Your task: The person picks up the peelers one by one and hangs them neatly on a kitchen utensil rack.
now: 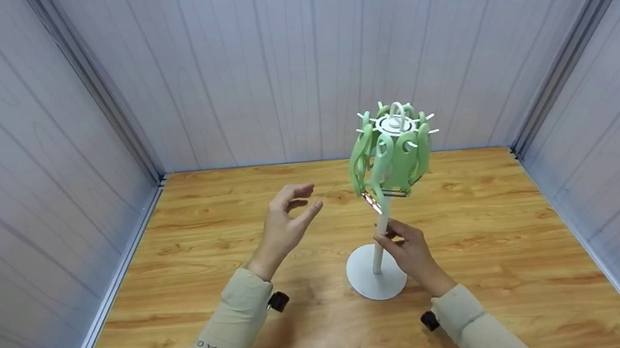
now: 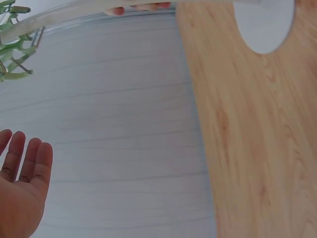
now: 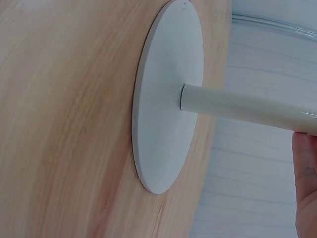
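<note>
A white stand with a round base point(image 1: 363, 282) and an upright pole point(image 3: 242, 105) stands on the wooden table. Around its top, green peelers point(image 1: 400, 162) with metal blades hang from short white hooks under a loop handle point(image 1: 396, 110). My right hand point(image 1: 411, 249) pinches the pole between thumb and fingers, partway up from the base. To the left of the stand, my left hand point(image 1: 286, 222) is held in the air with fingers loosely bent and nothing in it. In the left wrist view the fingers point(image 2: 43, 161) of that hand show apart from the stand.
Pale panelled walls point(image 1: 288, 68) rise at the back and on both sides of the wooden tabletop point(image 1: 207, 229). Metal strips point(image 1: 119, 260) run along the table's side edges. Each wrist carries a small black device point(image 1: 278, 301).
</note>
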The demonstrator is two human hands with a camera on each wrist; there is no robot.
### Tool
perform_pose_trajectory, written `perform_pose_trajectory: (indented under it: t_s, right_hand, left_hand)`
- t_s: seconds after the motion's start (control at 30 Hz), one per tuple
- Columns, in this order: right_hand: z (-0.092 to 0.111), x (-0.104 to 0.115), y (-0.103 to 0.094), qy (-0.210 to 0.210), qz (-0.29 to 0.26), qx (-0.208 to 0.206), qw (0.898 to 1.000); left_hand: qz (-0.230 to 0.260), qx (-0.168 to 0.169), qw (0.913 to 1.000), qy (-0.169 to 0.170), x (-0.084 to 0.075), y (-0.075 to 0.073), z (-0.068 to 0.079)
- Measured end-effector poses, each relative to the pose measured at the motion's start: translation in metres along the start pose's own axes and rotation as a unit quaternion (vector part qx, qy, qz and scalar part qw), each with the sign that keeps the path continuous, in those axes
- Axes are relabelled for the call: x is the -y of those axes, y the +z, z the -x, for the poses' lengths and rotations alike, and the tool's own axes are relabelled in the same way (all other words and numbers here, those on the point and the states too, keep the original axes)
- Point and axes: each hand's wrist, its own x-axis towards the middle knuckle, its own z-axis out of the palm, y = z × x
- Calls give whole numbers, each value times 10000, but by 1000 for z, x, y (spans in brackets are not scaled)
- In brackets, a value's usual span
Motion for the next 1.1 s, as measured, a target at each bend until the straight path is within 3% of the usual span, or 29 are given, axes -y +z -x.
perform_pose_trajectory:
  t_s: [0.37, 0.77, 0.87, 1.1]
  right_hand:
    - [1, -2, 2, -228, -5, 9, 9997]
    - [-2, 3, -7, -41, -109, 222, 9997]
    - [-2, 5, -13, -225, 29, 271, 9994]
    - [-5, 2, -36, -941, 378, -168, 9947]
  left_hand:
    - [-374, 2, 9987, -350, 28, -15, 21]
    - [-763, 153, 9960, -431, 41, -10, 23]
    - [-878, 196, 9951, -418, 42, -11, 23]
    - [-1345, 258, 9898, -380, 43, -22, 27]
